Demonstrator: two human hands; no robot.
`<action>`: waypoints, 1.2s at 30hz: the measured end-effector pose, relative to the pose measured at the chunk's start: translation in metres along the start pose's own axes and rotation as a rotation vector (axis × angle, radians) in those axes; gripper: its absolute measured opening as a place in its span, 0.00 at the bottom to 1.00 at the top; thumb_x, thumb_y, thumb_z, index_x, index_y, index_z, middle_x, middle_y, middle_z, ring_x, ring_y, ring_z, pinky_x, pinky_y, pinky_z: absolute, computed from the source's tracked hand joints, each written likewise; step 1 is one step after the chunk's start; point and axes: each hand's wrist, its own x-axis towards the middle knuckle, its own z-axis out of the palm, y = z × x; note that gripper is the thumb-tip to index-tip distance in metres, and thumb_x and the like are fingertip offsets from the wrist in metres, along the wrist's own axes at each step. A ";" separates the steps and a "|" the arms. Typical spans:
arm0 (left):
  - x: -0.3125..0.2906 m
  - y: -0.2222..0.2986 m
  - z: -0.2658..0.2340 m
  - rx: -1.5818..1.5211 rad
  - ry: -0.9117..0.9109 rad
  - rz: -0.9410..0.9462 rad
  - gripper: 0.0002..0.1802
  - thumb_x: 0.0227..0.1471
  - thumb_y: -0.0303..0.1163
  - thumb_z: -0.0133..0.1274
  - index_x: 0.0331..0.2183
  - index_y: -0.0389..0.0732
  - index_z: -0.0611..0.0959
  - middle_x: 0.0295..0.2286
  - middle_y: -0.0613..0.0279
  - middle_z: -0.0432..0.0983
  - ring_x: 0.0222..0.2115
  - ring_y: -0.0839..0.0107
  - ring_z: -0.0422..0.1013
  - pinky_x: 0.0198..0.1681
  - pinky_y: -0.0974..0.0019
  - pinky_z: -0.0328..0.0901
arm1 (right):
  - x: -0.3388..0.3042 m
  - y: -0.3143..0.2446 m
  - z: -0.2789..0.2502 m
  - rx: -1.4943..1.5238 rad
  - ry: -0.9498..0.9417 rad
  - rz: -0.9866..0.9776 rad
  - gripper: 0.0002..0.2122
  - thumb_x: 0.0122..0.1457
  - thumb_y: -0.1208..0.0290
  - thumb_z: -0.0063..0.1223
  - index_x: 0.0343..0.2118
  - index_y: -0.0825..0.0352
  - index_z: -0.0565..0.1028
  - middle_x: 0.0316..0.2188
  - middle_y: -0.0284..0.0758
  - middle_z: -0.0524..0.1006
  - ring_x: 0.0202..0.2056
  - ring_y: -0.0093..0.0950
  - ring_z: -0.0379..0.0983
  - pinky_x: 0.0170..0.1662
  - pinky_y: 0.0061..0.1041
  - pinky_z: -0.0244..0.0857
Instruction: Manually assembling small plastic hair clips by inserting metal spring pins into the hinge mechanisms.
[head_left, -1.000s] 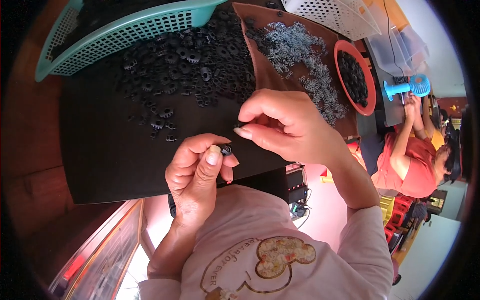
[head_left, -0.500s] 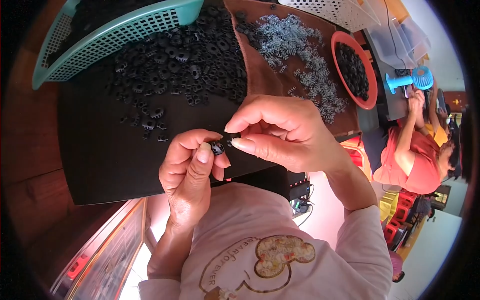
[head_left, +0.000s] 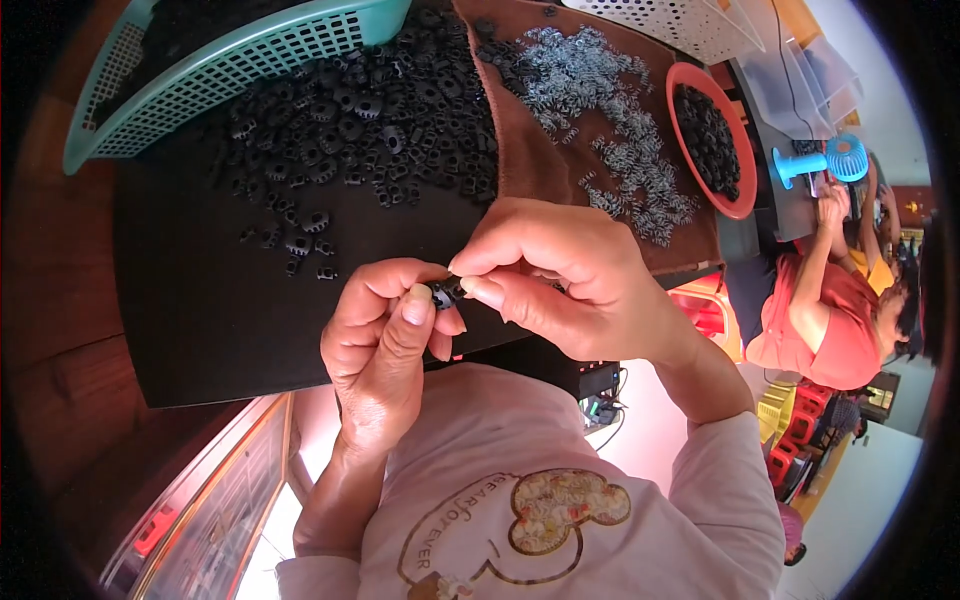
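Between the thumb and fingers of my left hand (head_left: 372, 345) is a small black plastic piece (head_left: 441, 295), which looks like a cord lock shell. My right hand (head_left: 565, 275) pinches a tiny dark part at the shell's right side, thumb and forefinger meeting there; the fingertips mostly hide that part. Beyond my hands, a heap of similar black pieces (head_left: 340, 135) covers the far part of the black table (head_left: 220, 330). Small metal springs (head_left: 640, 175) lie scattered on a brown cloth (head_left: 545, 175) to the right of the heap.
A green plastic basket (head_left: 240, 78) stands at the far left. On the right, an orange-red bowl (head_left: 738, 207) holds more black parts. A white perforated basket (head_left: 665, 25) is at the back, with a blue fan (head_left: 846, 158) farther right. Another person (head_left: 825, 315) sits to my right.
My right fingertips have closed in on the shell, bringing the small dark part against it. My left hand has shifted very slightly right, still gripping the shell.
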 end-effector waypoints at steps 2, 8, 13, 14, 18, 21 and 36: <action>0.000 0.001 0.000 0.013 0.001 -0.003 0.11 0.61 0.32 0.49 0.42 0.34 0.76 0.27 0.64 0.75 0.24 0.83 0.66 0.27 0.79 0.63 | -0.001 -0.006 -0.001 0.082 -0.016 0.105 0.02 0.57 0.81 0.51 0.33 0.70 0.73 0.25 0.34 0.74 0.23 0.23 0.71 0.25 0.22 0.63; -0.002 0.001 0.002 0.028 0.037 -0.016 0.11 0.61 0.32 0.49 0.41 0.34 0.76 0.25 0.66 0.74 0.23 0.84 0.65 0.26 0.80 0.61 | -0.002 -0.010 -0.001 0.214 -0.039 0.280 0.00 0.59 0.80 0.51 0.32 0.70 0.73 0.23 0.30 0.73 0.21 0.15 0.68 0.22 0.19 0.61; -0.002 0.000 0.000 0.099 0.021 -0.022 0.11 0.61 0.33 0.50 0.40 0.35 0.77 0.24 0.66 0.73 0.21 0.85 0.62 0.25 0.80 0.60 | -0.002 -0.008 0.003 0.134 -0.029 0.208 0.01 0.56 0.82 0.51 0.29 0.69 0.72 0.22 0.32 0.72 0.20 0.20 0.68 0.23 0.21 0.61; -0.002 0.001 0.001 0.100 0.021 -0.023 0.11 0.61 0.33 0.50 0.40 0.35 0.77 0.24 0.66 0.73 0.21 0.85 0.62 0.25 0.80 0.60 | -0.003 -0.006 0.004 0.085 -0.003 0.154 0.02 0.55 0.82 0.51 0.29 0.69 0.72 0.21 0.33 0.72 0.21 0.22 0.69 0.23 0.22 0.61; -0.002 0.001 0.003 0.110 0.051 -0.026 0.11 0.61 0.33 0.50 0.40 0.35 0.77 0.25 0.67 0.74 0.21 0.85 0.64 0.25 0.80 0.60 | -0.005 -0.002 0.011 -0.034 0.067 -0.004 0.03 0.52 0.83 0.51 0.28 0.68 0.72 0.22 0.34 0.72 0.23 0.27 0.70 0.25 0.25 0.61; -0.003 0.001 0.002 0.111 0.057 -0.033 0.11 0.61 0.33 0.51 0.39 0.35 0.77 0.25 0.67 0.74 0.22 0.85 0.65 0.25 0.80 0.60 | -0.006 -0.005 0.010 0.054 0.049 0.107 0.03 0.53 0.83 0.51 0.28 0.68 0.72 0.22 0.34 0.72 0.22 0.25 0.70 0.24 0.23 0.61; -0.002 0.001 0.002 0.121 0.048 -0.033 0.10 0.61 0.33 0.50 0.39 0.36 0.77 0.25 0.67 0.74 0.22 0.85 0.63 0.25 0.80 0.59 | -0.009 0.005 0.017 -0.011 0.121 -0.012 0.05 0.52 0.86 0.52 0.28 0.68 0.71 0.22 0.35 0.70 0.22 0.28 0.69 0.22 0.25 0.59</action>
